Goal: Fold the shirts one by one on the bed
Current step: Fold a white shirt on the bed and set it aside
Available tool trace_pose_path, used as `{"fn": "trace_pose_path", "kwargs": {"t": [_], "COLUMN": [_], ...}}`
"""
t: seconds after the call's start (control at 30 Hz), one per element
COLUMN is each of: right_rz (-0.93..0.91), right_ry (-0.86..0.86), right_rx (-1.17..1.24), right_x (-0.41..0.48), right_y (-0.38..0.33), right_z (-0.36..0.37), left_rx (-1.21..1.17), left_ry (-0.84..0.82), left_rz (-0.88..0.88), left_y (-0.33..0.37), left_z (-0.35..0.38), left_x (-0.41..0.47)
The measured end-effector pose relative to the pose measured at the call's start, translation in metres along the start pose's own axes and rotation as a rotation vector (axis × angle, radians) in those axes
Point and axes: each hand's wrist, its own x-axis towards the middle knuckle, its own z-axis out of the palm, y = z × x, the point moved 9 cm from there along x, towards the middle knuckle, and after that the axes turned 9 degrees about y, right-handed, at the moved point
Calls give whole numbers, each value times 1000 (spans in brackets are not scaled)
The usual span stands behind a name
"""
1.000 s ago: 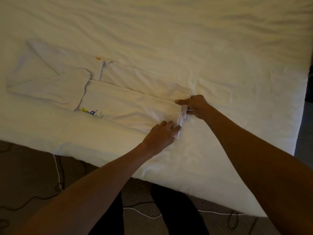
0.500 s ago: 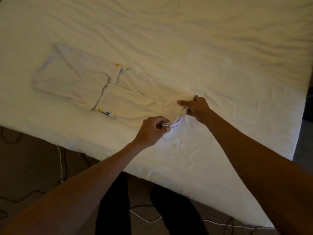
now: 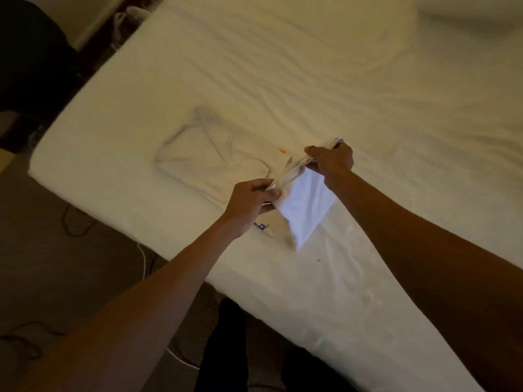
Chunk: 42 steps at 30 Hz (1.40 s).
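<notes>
A white shirt [image 3: 215, 162] lies on the bed [image 3: 339, 80], near its edge. The left hand [image 3: 250, 200] pinches one corner of the shirt's end. The right hand [image 3: 332, 159] grips the other corner. That end is lifted up off the bed.
</notes>
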Motion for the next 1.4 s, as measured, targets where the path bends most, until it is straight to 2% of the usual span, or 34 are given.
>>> {"fn": "trace_pose_path", "kwargs": {"t": [0.37, 0.53, 0.6, 0.7, 0.77, 0.83, 0.9, 1.0, 1.17, 1.3, 1.4], "right_rz": [-131, -238, -255, -259, -376, -560, -660, -647, -572, -558, -605], "right_ry": [14, -28, -65, -160, -137, -92, -117, -198, -185, -256, -362], "right_rx": [-210, -285, -299, -380, -521, -686, -880, -1114, -1168, -1084, -950], "right_x": [-26, -31, -31, -34, -33, -30, -24, -13, -8, 2, -6], "right_y": [-5, -18, -17, -10, -14, -24, -25, -13, -11, -10, -22], "right_z": [228, 320, 350, 382, 384, 379, 380, 391, 397, 397, 395], "left_rx": [-129, -102, -27, 327, 570, 677, 695, 748, 752, 324, 159], "left_ry": [270, 395, 431, 515, 597, 632, 634, 592, 415, 292, 232], "left_rz": [-103, -61, -18, 121, 216, 261, 251, 228, 58, -87, -79], "left_y": [44, 66, 75, 88, 92, 90, 86, 84, 78, 61, 62], "left_z": [-192, -258, -282, -314, -329, -333, -332, -320, -301, -304, -308], "left_x": [93, 137, 150, 163, 164, 165, 168, 175, 190, 194, 183]}}
